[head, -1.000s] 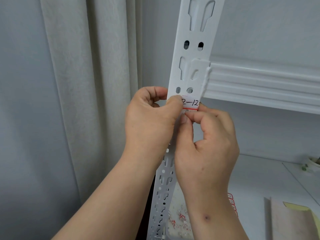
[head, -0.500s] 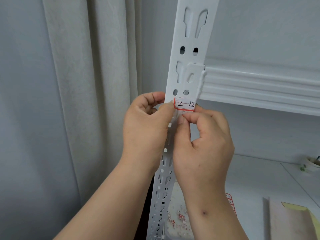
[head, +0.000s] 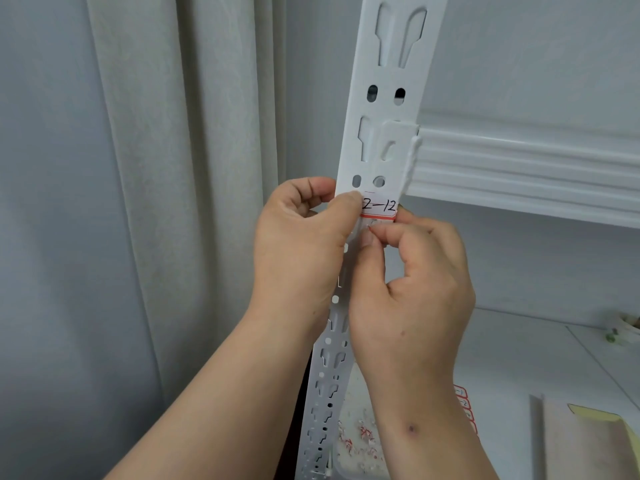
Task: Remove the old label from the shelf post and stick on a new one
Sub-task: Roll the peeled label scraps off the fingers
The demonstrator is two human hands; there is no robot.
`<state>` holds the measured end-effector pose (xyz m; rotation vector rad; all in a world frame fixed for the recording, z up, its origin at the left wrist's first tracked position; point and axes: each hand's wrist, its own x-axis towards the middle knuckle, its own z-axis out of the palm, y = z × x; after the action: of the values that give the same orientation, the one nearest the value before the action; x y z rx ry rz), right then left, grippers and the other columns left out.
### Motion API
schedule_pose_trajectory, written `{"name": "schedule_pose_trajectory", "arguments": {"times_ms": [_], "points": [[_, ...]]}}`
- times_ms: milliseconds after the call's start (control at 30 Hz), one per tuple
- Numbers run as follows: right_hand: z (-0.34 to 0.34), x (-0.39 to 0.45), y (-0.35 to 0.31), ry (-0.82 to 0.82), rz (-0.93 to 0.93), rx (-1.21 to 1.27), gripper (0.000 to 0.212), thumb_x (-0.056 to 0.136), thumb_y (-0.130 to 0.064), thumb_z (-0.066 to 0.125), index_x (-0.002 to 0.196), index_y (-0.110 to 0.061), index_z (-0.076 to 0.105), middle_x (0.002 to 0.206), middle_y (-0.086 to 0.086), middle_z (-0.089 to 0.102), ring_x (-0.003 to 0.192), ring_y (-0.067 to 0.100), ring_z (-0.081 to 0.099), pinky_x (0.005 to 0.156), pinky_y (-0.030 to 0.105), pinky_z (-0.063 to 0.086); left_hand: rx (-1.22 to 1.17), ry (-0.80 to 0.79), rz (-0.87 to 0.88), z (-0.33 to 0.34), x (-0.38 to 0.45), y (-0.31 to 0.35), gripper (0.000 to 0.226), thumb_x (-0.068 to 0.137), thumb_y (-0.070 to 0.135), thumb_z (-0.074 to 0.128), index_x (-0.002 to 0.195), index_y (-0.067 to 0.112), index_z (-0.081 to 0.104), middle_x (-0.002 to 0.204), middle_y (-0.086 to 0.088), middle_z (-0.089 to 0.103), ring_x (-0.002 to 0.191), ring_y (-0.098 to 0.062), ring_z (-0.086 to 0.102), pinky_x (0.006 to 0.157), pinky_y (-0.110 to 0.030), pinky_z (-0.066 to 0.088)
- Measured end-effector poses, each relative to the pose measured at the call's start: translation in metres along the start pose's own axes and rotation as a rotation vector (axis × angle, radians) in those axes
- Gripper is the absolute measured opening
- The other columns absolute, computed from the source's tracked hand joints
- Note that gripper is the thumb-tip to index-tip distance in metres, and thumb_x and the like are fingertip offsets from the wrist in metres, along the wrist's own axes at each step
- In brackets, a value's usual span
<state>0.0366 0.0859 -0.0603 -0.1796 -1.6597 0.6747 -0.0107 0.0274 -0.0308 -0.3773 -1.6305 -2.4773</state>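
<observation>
A white perforated shelf post (head: 382,109) runs up the middle of the view. On it, just under a pair of holes, sits a white label (head: 381,206) with a red border, hand-written "2-12". My left hand (head: 301,244) curls round the post's left edge, its thumb pressing on the label's left end. My right hand (head: 412,278) is directly below the label, thumb and forefinger pinched together at the label's lower red edge. Whether they hold the edge itself is hidden by the fingertips.
A white shelf beam (head: 526,168) joins the post on the right. Pale curtains (head: 173,202) hang to the left. On the lower shelf lie a sheet of red-bordered labels (head: 465,407), a tray of torn label scraps (head: 356,441) and a beige box (head: 588,441).
My left thumb has slid back over the label's left end, covering its first stroke. My right hand stays pinched under the label. The view shifted slightly.
</observation>
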Motion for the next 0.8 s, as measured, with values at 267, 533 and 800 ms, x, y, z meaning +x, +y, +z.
{"name": "schedule_pose_trajectory", "arguments": {"times_ms": [267,533,800], "points": [[-0.0002,-0.0013,-0.0009,-0.006,0.018,-0.004,0.008,0.081,-0.015,0.064,0.083,-0.017,0.071,0.099,-0.004,0.064,0.091,0.004,0.058,0.082,0.036,0.051,-0.030,-0.013,-0.011,0.0024,-0.0003,0.0020,0.027,0.070,0.016,0.071,0.096,0.010,0.069,0.099,-0.012,0.077,0.077,-0.019,0.072,0.069,-0.031,0.059],[0.0000,-0.0019,-0.0021,-0.009,0.024,-0.008,0.007,0.082,-0.018,0.065,0.084,-0.018,0.071,0.100,-0.004,0.063,0.094,0.006,0.060,0.082,0.040,0.052,-0.005,-0.012,-0.040,-0.0021,-0.0077,-0.0004,0.028,0.069,0.011,0.068,0.097,0.011,0.068,0.096,-0.025,0.073,0.072,-0.029,0.071,0.070,-0.037,0.060],[-0.0007,-0.0018,-0.0001,-0.019,0.009,-0.012,0.006,0.082,-0.015,0.064,0.082,-0.017,0.071,0.100,-0.002,0.063,0.092,0.006,0.059,0.081,0.040,0.052,-0.044,-0.026,-0.062,-0.0016,-0.0054,-0.0005,0.024,0.080,0.023,0.080,0.095,0.014,0.063,0.097,-0.011,0.074,0.072,-0.010,0.066,0.062,-0.022,0.055]]}}
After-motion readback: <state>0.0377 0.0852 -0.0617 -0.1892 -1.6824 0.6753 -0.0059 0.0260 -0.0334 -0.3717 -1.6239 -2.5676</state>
